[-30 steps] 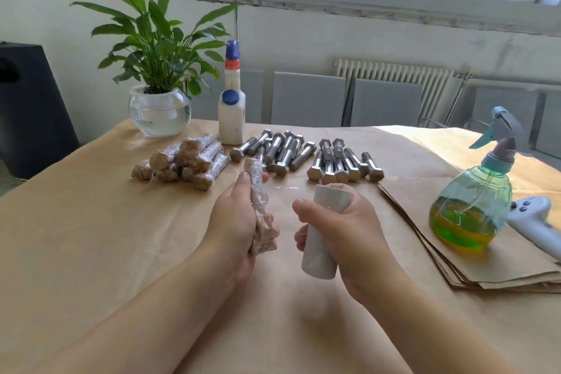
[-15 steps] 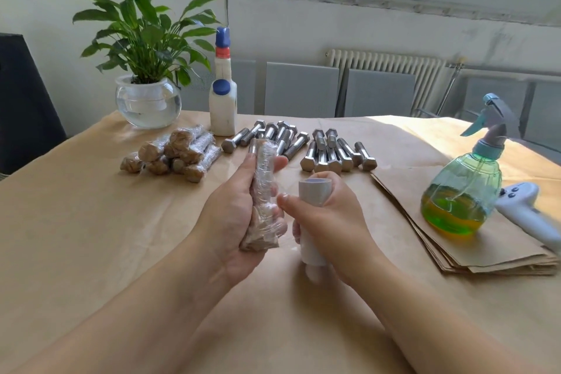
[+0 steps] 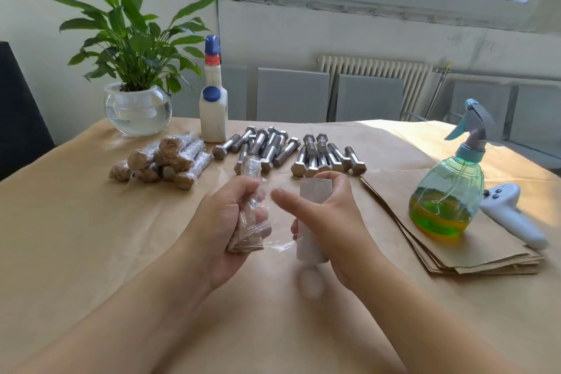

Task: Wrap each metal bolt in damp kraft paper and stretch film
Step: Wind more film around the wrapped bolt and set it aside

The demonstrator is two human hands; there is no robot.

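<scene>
Left hand (image 3: 226, 223): fingers curled round the upright paper-wrapped bolt in clear film (image 3: 249, 206).
Right hand (image 3: 326, 222): grips the white roll of stretch film (image 3: 311, 222), thumb extended.
Film: a clear sheet spans from roll to bolt, above the kraft-covered tabletop (image 3: 91, 237).
Bare steel hex bolts (image 3: 288, 152): piled behind the hands.
Wrapped bolts (image 3: 165, 161): stacked far left.
Green spray bottle (image 3: 446, 188): on the stacked brown paper sheets (image 3: 455, 249).
Writing: no label legible.

surface: table covered in brown kraft paper (image 3: 76, 252) | on it: pile of bare steel hex bolts (image 3: 288, 152) | heap of film-wrapped paper bundles (image 3: 165, 162) | stack of kraft sheets (image 3: 455, 249) | white squeeze bottle (image 3: 213, 114) | glass plant bowl (image 3: 138, 111)
</scene>
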